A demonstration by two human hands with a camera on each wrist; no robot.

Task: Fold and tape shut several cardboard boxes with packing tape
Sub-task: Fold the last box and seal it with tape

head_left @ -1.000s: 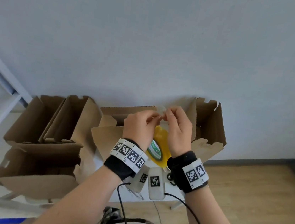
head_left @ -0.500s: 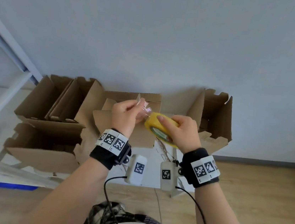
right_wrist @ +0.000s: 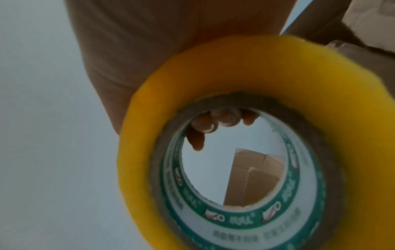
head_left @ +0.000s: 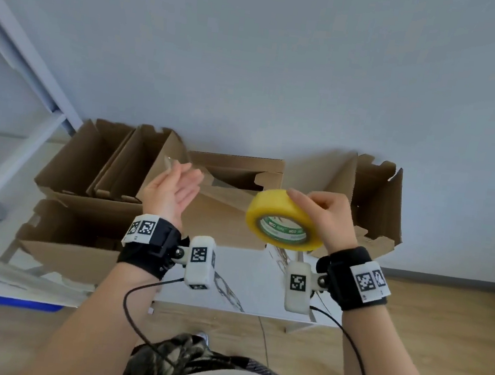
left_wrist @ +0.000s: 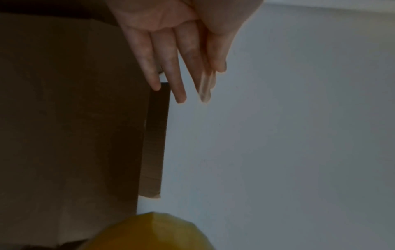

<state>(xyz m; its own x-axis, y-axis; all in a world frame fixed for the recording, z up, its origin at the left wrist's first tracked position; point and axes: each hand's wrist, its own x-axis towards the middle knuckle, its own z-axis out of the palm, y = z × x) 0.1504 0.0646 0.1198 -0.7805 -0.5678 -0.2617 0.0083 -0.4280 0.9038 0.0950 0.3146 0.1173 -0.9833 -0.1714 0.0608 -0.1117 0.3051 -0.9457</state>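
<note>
My right hand (head_left: pixel 315 205) grips a yellow roll of packing tape (head_left: pixel 282 219) by its rim, held in the air in front of me. In the right wrist view the roll (right_wrist: pixel 256 67) fills the frame, and my fingertips (right_wrist: pixel 203 128) show through its core. My left hand (head_left: pixel 178 179) is held up to the left of the roll, its fingers nearly straight. Its thumb pinches the clear tape end (left_wrist: pixel 205 88) against the forefinger. A see-through strip of tape (head_left: pixel 215 183) stretches from that hand to the roll. Behind both hands stands an open cardboard box (head_left: pixel 236 164).
More open boxes stand at the left (head_left: pixel 102 163), lower left (head_left: pixel 68 243) and right (head_left: pixel 373 196), all on a white table (head_left: pixel 254 275) against a grey wall. A white shelf frame (head_left: pixel 12 133) rises at far left. Wooden floor lies to the right.
My hands have drawn apart: the left moved left with the tape end, the right moved right with the roll. The strip between them has grown longer.
</note>
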